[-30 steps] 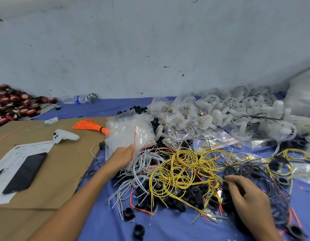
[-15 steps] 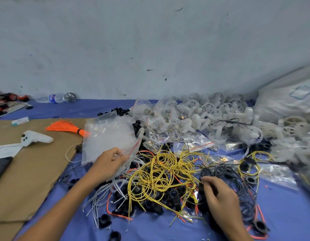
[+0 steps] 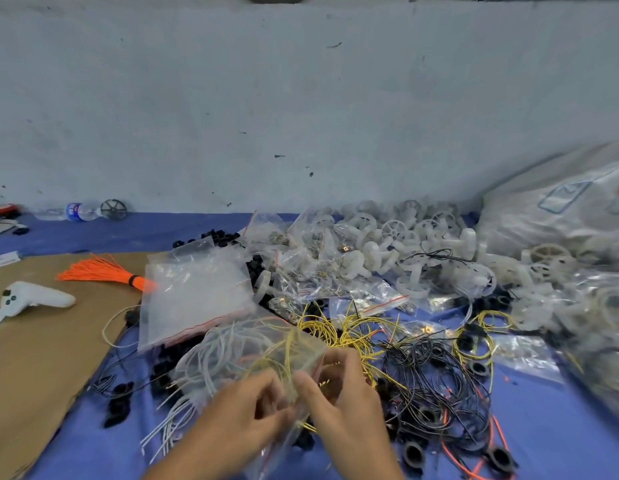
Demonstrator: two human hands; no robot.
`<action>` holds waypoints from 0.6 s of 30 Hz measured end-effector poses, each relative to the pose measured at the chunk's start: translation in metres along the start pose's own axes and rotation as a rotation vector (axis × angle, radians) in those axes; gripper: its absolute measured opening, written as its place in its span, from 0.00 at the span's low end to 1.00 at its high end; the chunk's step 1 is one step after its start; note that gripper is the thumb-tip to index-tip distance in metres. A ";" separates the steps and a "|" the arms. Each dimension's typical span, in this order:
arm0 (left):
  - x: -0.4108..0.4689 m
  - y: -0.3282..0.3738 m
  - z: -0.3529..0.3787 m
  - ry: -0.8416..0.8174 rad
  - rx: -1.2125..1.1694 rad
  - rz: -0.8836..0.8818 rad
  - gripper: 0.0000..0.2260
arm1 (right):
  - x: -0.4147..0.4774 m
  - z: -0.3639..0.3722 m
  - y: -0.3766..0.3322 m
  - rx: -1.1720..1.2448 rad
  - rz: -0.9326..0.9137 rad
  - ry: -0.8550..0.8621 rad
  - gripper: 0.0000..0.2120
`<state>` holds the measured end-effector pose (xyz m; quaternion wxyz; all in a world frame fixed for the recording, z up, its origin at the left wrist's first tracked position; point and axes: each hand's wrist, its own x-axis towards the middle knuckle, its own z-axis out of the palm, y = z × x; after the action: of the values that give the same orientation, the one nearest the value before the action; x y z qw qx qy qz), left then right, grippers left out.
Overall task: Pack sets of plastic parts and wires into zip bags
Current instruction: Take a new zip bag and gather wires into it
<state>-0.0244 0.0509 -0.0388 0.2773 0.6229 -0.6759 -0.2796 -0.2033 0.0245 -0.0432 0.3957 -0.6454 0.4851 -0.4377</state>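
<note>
- Clear plastic first: the zip bag [image 3: 263, 351] is up off the blue cloth [image 3: 543, 427], on my side of the yellow wire tangle [image 3: 339, 332] and overlapping its near-left edge.
- My left hand [image 3: 245, 414] and right hand [image 3: 339, 400] meet at the bag, almost touching. Each pinches the film between thumb and curled fingers.
- Whether the bag's mouth is parted I cannot tell. It is blurred, and wires show through it.
- Its long axis seems to run from my wrists away toward the tangle.
- My right hand is the nearer one to the tangle, and the black wires [image 3: 429, 368] lie just right of it. I judge the right hand should do the picking while the left holds the bag.
- Left of the tangle sits the stack of empty zip bags [image 3: 193, 296]. Behind the tangle, well apart from my hands, are the white plastic wheels [image 3: 387, 244].
</note>
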 end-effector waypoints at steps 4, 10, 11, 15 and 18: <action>-0.012 0.008 0.009 0.079 -0.048 -0.011 0.11 | -0.007 0.003 0.000 -0.130 -0.112 0.088 0.14; -0.012 0.013 0.013 0.322 -0.034 -0.035 0.03 | -0.017 0.001 0.002 -0.613 -0.286 -0.240 0.09; -0.013 0.015 0.013 0.367 0.023 -0.004 0.05 | -0.018 0.001 0.003 -0.675 -0.245 -0.274 0.13; -0.025 0.028 0.009 0.536 0.158 0.045 0.13 | -0.019 -0.013 0.001 -0.786 0.003 -0.242 0.17; -0.033 0.041 0.009 0.508 0.280 0.142 0.11 | -0.026 -0.016 -0.004 -0.357 0.155 -0.366 0.16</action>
<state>-0.0571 0.0868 -0.0163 0.3680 0.6563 -0.6587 0.0014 -0.2213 0.0489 -0.0392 0.3889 -0.7344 0.5230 -0.1895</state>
